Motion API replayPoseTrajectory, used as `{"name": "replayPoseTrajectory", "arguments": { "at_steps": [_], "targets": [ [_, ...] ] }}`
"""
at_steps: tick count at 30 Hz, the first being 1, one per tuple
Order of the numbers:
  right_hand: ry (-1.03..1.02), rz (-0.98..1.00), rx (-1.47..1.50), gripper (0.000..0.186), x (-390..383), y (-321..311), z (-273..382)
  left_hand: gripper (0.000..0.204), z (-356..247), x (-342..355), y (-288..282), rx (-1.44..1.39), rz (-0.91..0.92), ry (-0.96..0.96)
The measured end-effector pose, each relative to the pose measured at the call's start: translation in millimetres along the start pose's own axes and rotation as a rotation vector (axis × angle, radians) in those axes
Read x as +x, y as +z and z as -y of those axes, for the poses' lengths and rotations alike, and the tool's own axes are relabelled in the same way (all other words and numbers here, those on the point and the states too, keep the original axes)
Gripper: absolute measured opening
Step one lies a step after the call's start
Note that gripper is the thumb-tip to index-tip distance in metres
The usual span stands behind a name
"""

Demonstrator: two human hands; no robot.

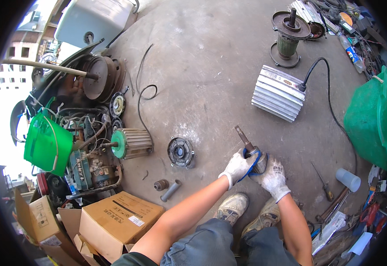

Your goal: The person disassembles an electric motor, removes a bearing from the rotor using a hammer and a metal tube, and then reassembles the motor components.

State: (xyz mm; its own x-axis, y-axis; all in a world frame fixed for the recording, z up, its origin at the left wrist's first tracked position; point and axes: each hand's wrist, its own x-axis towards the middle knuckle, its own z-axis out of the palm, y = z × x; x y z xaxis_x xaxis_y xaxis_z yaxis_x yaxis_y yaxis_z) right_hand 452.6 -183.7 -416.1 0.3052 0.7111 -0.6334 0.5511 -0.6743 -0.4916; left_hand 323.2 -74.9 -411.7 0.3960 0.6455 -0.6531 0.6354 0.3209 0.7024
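Left hand [238, 167] and right hand [271, 177] clasp a rotor [260, 166], a green bucket's [42, 142] inside hidden.

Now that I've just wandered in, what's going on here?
Someone is holding a rotor in both gloved hands, the left hand and the right hand at its sides, with the shaft pointing away from them. On the floor, a silver finned casing with a black cord sits beyond it to the right. A round cover lies off to the left, and a screwdriver to the right. Neither hand is touching those.
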Motion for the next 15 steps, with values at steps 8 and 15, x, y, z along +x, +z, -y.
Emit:
{"name": "replayPoseTrajectory", "arguments": {
  "at_steps": [8,15],
  "targets": [
    [-0.056,-0.068,-0.003,0.083,-0.5,-9.1,2.1,0.046,113.1,-18.2,-220.8,0.609,-0.884,0.063],
    [-0.109,0.037,1.375,0.068,-66.7,-32.1,-5.8,0.053,176.3,23.1,-272.3,0.079,-0.403,-0.128]
  ]
}}
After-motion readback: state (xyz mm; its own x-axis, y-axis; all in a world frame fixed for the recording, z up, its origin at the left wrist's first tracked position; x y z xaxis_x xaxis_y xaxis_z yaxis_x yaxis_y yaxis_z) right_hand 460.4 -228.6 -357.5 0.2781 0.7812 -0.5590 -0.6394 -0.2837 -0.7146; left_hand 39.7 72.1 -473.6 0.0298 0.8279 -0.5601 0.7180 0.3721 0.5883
